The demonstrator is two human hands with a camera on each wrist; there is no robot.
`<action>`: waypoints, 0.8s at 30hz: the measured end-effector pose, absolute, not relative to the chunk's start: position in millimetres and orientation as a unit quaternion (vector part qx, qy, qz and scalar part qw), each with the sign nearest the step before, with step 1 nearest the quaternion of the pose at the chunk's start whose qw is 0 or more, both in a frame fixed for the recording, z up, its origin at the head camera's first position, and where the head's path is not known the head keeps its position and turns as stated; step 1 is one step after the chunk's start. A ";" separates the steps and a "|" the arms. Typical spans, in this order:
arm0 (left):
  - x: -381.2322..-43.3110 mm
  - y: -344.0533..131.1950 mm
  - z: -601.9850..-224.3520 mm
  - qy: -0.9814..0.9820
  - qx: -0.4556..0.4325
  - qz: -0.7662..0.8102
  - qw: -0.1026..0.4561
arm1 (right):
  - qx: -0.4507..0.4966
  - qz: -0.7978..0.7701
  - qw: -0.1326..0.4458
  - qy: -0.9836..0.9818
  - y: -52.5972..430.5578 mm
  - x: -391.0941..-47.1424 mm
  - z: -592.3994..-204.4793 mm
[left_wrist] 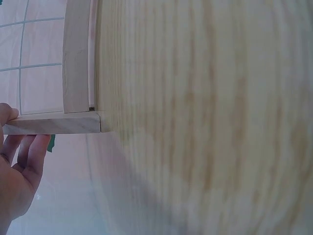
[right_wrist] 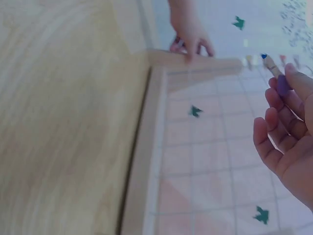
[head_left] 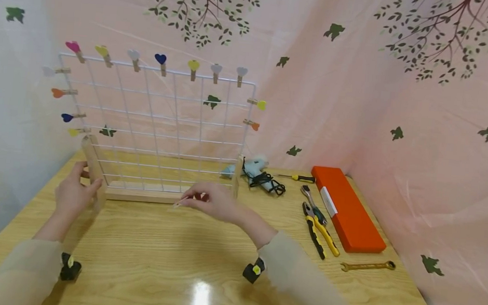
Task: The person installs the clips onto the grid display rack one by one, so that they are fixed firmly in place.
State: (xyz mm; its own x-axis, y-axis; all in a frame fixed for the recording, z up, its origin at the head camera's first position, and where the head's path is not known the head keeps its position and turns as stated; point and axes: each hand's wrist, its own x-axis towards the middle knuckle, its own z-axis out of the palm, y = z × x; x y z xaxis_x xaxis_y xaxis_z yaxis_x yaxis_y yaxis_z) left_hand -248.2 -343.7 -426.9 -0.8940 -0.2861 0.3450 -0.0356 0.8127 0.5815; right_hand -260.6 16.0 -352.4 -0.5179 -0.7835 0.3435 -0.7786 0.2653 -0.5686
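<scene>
My left hand (head_left: 72, 191) grips the wooden left upright (left_wrist: 58, 123) of a stand, thumb on one side and fingers on the other. Between thumb and fingertips, my right hand (head_left: 213, 202) pinches a small wooden clothespin (right_wrist: 273, 66) with a purple heart end. In the head view it is over the front of the stand's base bar (head_left: 142, 196). The stand holds up a white wire grid (head_left: 177, 119). Heart clothespins line its top edge, such as a dark blue one (head_left: 161, 60), and more stick out from both sides, including an orange one (head_left: 59, 93).
Behind the right post lies a light blue glue gun (head_left: 255, 166) with a bundled black cord. Further right are a screwdriver (head_left: 302, 178), an adjustable wrench (head_left: 313, 204), yellow-black pliers (head_left: 320, 231), a red box (head_left: 350, 210) and a combination wrench (head_left: 366, 266). Patterned cloth hangs behind the table.
</scene>
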 end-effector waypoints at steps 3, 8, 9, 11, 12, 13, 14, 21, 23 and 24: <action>-248.0 -343.9 -426.0 -0.926 0.091 -0.300 0.209 | -0.475 -0.386 -0.065 0.788 32.8 -265.4 -339.6; -246.7 -343.9 -424.2 -0.925 0.092 -0.305 0.205 | -0.415 -0.424 -0.185 0.783 58.9 -272.6 -321.8; -246.4 -343.8 -423.9 -0.925 0.092 -0.305 0.205 | -0.399 -0.432 -0.202 0.783 63.8 -274.1 -319.1; -245.7 -343.5 -423.4 -0.926 0.092 -0.306 0.203 | -0.374 -0.446 -0.240 0.777 73.3 -278.8 -315.5; -245.4 -343.3 -423.2 -0.926 0.092 -0.306 0.202 | -0.363 -0.451 -0.259 0.773 77.7 -281.4 -313.9; -245.1 -343.2 -423.1 -0.925 0.092 -0.307 0.202 | -0.353 -0.454 -0.282 0.768 81.9 -284.6 -312.9; -244.8 -343.0 -422.9 -0.925 0.093 -0.307 0.202 | -0.346 -0.456 -0.305 0.761 85.7 -288.2 -312.4; -243.8 -343.0 -423.6 -0.925 0.086 -0.304 0.210 | -0.307 -0.442 -0.400 0.742 98.4 -288.9 -302.8; -244.1 -343.0 -424.0 -0.925 0.081 -0.304 0.215 | -0.298 -0.437 -0.411 0.743 99.2 -288.6 -303.2; -244.3 -342.8 -423.9 -0.925 0.080 -0.304 0.216 | -0.294 -0.437 -0.415 0.742 99.7 -290.0 -304.6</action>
State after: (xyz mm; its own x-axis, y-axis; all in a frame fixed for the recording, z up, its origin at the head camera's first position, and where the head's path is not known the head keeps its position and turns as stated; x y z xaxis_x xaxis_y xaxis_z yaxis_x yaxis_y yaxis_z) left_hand -244.3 -342.8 -423.9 -0.8939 -0.2787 0.3512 -0.0164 0.8030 0.5958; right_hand -290.0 99.7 -304.6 -0.4833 -0.0739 0.8723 -0.7985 0.4457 -0.4046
